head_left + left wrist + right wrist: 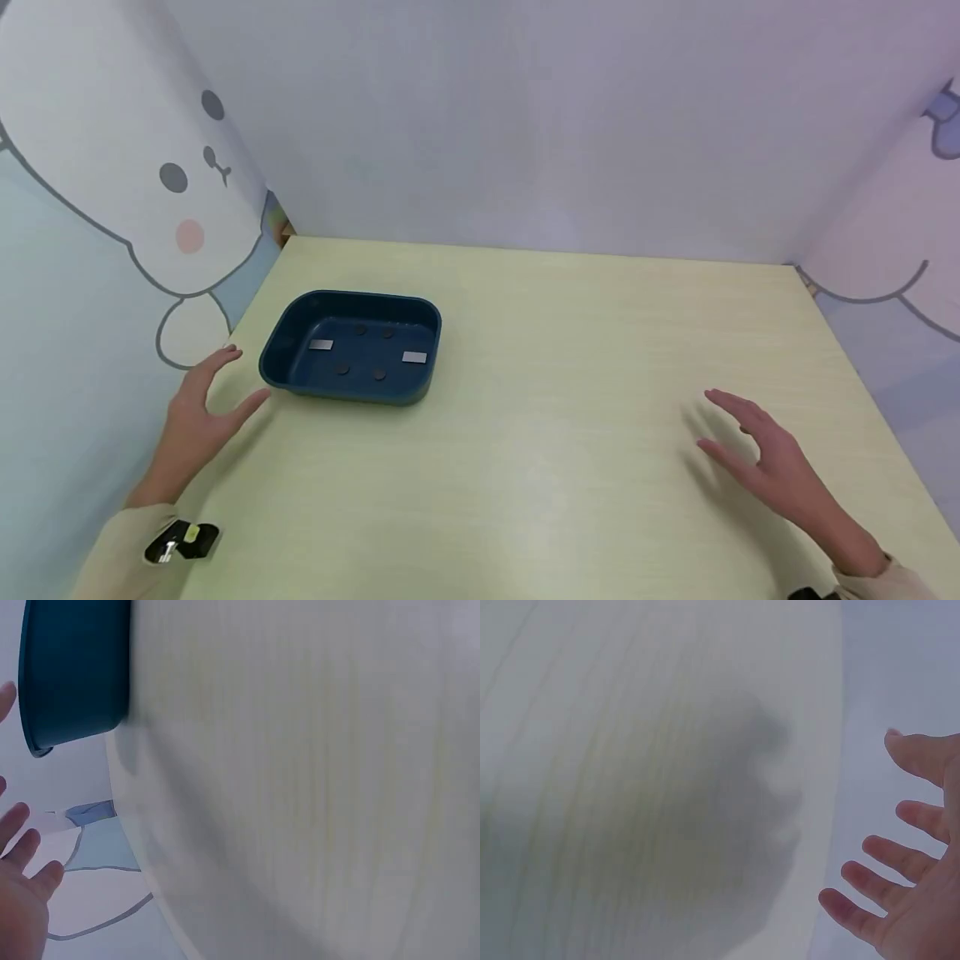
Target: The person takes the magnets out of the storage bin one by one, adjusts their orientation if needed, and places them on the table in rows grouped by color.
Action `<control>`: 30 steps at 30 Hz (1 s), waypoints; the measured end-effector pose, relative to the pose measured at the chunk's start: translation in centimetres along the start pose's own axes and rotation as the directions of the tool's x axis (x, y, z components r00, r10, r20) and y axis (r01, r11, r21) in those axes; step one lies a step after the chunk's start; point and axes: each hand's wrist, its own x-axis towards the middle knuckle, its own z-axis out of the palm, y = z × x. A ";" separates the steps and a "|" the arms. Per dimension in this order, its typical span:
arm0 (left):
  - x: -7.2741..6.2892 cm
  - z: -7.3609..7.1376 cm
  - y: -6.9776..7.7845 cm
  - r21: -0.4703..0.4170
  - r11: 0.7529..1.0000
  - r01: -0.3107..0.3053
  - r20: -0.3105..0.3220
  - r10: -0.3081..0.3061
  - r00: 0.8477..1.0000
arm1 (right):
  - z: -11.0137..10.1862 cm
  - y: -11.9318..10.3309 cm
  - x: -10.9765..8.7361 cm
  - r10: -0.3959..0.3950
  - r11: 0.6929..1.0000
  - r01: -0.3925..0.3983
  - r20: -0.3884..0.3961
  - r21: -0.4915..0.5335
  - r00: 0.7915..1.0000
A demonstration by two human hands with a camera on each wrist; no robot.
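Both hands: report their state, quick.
Left hand: open, fingers holding nothing, beside the blue bin.
Right hand: open, holding nothing, above the table.

Dark blue basin (362, 351); pale yellow, faintly streaked table (555, 392).

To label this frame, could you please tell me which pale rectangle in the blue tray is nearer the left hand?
The left rectangle in the head view; the right rectangle lies farther across the blue tray, away from the left hand.
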 end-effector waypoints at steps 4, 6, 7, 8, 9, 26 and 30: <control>0.3 0.2 0.7 -0.030 0.993 -0.112 -0.099 0.109 0.989 | 0.0 -1.1 0.9 -0.012 0.999 0.012 0.002 0.036 1.000; 0.4 0.3 1.0 -0.046 0.983 -0.179 -0.133 0.172 0.976 | 0.0 -1.6 1.3 -0.018 0.999 0.017 0.009 0.044 1.000; 0.4 0.3 1.1 -0.051 0.976 -0.211 -0.146 0.201 0.969 | 0.1 -1.8 1.5 -0.021 0.999 0.021 0.013 0.048 1.000; 0.4 0.3 1.2 -0.052 0.970 -0.238 -0.154 0.228 0.962 | 0.1 -2.0 1.7 -0.027 0.998 0.026 0.015 0.052 1.000; 0.4 0.4 1.3 -0.053 0.964 -0.261 -0.159 0.250 0.955 | 0.2 -2.2 1.9 -0.032 0.998 0.031 0.020 0.057 0.999; 1.6 1.4 1.9 -0.041 0.884 -0.465 -0.135 0.456 0.879 | 1.4 -5.9 4.2 -0.126 0.987 0.117 0.089 0.109 0.988; 1.8 1.9 1.7 -0.037 0.869 -0.493 -0.148 0.483 0.863 | 1.8 -6.8 4.9 -0.172 0.979 0.159 0.093 0.129 0.981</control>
